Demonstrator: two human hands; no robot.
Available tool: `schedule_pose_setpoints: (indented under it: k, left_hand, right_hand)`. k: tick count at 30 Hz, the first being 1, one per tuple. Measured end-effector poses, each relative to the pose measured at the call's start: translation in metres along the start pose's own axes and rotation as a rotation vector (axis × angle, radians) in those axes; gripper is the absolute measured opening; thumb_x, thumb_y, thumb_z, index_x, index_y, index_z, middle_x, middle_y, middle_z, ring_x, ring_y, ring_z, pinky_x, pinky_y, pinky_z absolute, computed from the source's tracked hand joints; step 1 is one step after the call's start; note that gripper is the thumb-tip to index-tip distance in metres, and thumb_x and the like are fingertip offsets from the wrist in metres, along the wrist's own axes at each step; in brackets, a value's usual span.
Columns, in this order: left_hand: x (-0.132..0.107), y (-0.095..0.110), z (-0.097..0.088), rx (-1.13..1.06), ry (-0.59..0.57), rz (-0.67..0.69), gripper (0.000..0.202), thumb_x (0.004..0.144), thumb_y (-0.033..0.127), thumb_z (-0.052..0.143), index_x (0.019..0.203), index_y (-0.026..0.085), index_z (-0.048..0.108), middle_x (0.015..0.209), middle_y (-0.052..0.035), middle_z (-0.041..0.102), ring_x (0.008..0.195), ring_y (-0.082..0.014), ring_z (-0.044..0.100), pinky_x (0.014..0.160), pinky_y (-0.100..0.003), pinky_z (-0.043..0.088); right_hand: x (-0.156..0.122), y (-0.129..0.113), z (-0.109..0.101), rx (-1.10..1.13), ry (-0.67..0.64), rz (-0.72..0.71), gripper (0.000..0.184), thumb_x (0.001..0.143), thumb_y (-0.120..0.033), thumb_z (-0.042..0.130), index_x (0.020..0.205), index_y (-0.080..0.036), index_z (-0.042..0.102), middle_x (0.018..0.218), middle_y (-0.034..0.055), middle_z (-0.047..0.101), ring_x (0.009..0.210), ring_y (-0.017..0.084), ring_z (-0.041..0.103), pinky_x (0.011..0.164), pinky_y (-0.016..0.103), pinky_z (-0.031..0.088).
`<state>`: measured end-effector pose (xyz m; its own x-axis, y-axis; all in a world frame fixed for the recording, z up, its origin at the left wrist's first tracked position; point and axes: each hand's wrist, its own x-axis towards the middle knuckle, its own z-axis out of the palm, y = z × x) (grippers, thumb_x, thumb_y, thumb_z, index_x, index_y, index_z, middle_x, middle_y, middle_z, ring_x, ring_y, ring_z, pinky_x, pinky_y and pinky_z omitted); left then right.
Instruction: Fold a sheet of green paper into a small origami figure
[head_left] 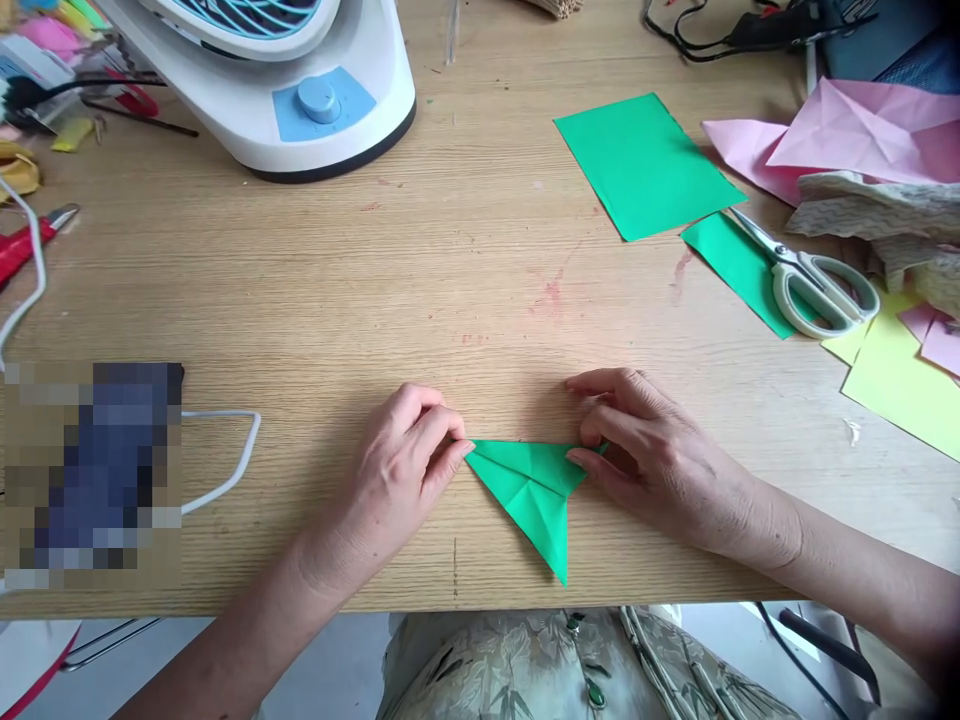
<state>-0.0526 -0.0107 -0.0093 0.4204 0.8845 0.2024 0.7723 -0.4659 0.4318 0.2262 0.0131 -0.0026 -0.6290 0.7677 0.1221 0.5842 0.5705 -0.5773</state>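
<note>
A folded green paper triangle (534, 488) lies near the front edge of the wooden table (420, 290), its long point aimed toward me. My left hand (401, 465) has its fingers curled and pinches the paper's left corner. At the right corner, my right hand (645, 450) presses and pinches the paper with fingers drawn together. Both hands rest on the table top.
A green paper sheet (645, 165) and a green strip (739, 265) under white-handled scissors (814, 280) lie at the back right. Pink papers (847, 135) and yellow papers (900, 380) sit at the right. A white fan (292, 90) stands back left; a white cable (225, 470) curls at the left.
</note>
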Motion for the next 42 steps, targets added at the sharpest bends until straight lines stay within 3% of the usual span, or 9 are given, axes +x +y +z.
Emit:
schedule_pose_setpoints:
  k: [9, 15, 19, 21, 23, 27, 34, 38, 42]
  left_hand:
    - [-0.004, 0.001, 0.002, 0.045, 0.004, -0.009, 0.011, 0.1, 0.011, 0.053, 0.092, 0.018, 0.053, 0.102, -0.0051, 0.053, 0.093, -0.0185, 0.058, 0.083, -0.035, 0.05]
    - [-0.007, 0.003, 0.003, 0.091, 0.067, 0.013, 0.005, 0.098, 0.013, 0.058, 0.096, 0.017, 0.056, 0.102, -0.0061, 0.055, 0.093, -0.0188, 0.059, 0.082, -0.035, 0.054]
    - [-0.01, 0.002, 0.002, 0.173, 0.131, 0.3, 0.013, 0.099, 0.006, 0.053, 0.105, 0.013, 0.062, 0.094, -0.0061, 0.062, 0.08, -0.0169, 0.059, 0.07, -0.032, 0.055]
    - [-0.011, 0.003, 0.0, 0.21, 0.112, 0.455, 0.019, 0.099, 0.004, 0.05, 0.113, 0.007, 0.063, 0.096, -0.009, 0.068, 0.084, -0.0192, 0.063, 0.074, -0.034, 0.059]
    - [-0.013, 0.006, -0.002, 0.261, 0.073, 0.516, 0.024, 0.1, 0.004, 0.048, 0.119, 0.0, 0.063, 0.104, -0.0129, 0.072, 0.095, -0.0221, 0.066, 0.085, -0.035, 0.062]
    - [-0.021, 0.012, -0.001, 0.3, -0.005, 0.471, 0.031, 0.099, 0.002, 0.048, 0.125, -0.003, 0.063, 0.119, -0.0166, 0.072, 0.11, -0.0251, 0.067, 0.098, -0.036, 0.061]
    - [-0.033, 0.025, 0.003, 0.347, -0.056, 0.341, 0.041, 0.098, 0.015, 0.059, 0.139, 0.009, 0.061, 0.131, -0.0182, 0.068, 0.119, -0.0301, 0.065, 0.097, -0.043, 0.063]
    - [-0.034, 0.031, 0.005, 0.398, -0.02, 0.295, 0.038, 0.102, 0.024, 0.056, 0.136, 0.012, 0.064, 0.132, -0.0164, 0.068, 0.121, -0.0283, 0.065, 0.096, -0.039, 0.063]
    - [-0.035, 0.03, 0.009, 0.382, -0.057, 0.351, 0.04, 0.103, 0.019, 0.052, 0.14, 0.005, 0.058, 0.146, -0.017, 0.06, 0.137, -0.0285, 0.055, 0.108, -0.039, 0.057]
  right_hand:
    - [-0.002, 0.0, 0.001, -0.045, 0.024, -0.037, 0.014, 0.096, -0.016, 0.059, 0.083, -0.018, 0.054, 0.125, 0.0189, 0.058, 0.116, 0.03, 0.06, 0.091, 0.047, 0.053]
    - [-0.004, 0.002, 0.002, -0.052, 0.019, -0.05, 0.014, 0.096, -0.016, 0.058, 0.083, -0.018, 0.053, 0.124, 0.0182, 0.058, 0.115, 0.031, 0.061, 0.091, 0.049, 0.053]
    - [-0.003, 0.002, 0.003, -0.049, 0.02, -0.064, 0.015, 0.096, -0.015, 0.059, 0.082, -0.018, 0.053, 0.124, 0.0177, 0.058, 0.112, 0.031, 0.061, 0.089, 0.05, 0.053]
    - [-0.003, 0.003, 0.003, -0.048, 0.024, -0.07, 0.015, 0.096, -0.015, 0.059, 0.082, -0.018, 0.053, 0.123, 0.0178, 0.058, 0.112, 0.032, 0.061, 0.089, 0.051, 0.053]
    - [-0.003, 0.003, 0.003, -0.051, 0.026, -0.072, 0.015, 0.095, -0.014, 0.058, 0.082, -0.018, 0.053, 0.125, 0.0182, 0.058, 0.111, 0.031, 0.061, 0.089, 0.051, 0.054]
    - [-0.005, 0.003, 0.003, -0.063, 0.028, -0.086, 0.015, 0.095, -0.013, 0.058, 0.082, -0.018, 0.053, 0.129, 0.0192, 0.057, 0.111, 0.031, 0.062, 0.087, 0.05, 0.055]
    - [-0.007, -0.002, 0.0, -0.101, 0.03, -0.103, 0.013, 0.097, -0.014, 0.056, 0.085, -0.017, 0.056, 0.129, 0.0214, 0.057, 0.114, 0.032, 0.062, 0.091, 0.051, 0.057]
    - [-0.01, -0.007, 0.002, -0.137, 0.055, -0.073, 0.013, 0.098, -0.015, 0.056, 0.085, -0.017, 0.055, 0.132, 0.0215, 0.056, 0.113, 0.032, 0.062, 0.091, 0.052, 0.057]
    - [-0.016, -0.012, 0.006, -0.127, 0.1, -0.003, 0.014, 0.098, -0.016, 0.056, 0.085, -0.019, 0.054, 0.134, 0.0207, 0.056, 0.118, 0.032, 0.061, 0.091, 0.051, 0.056]
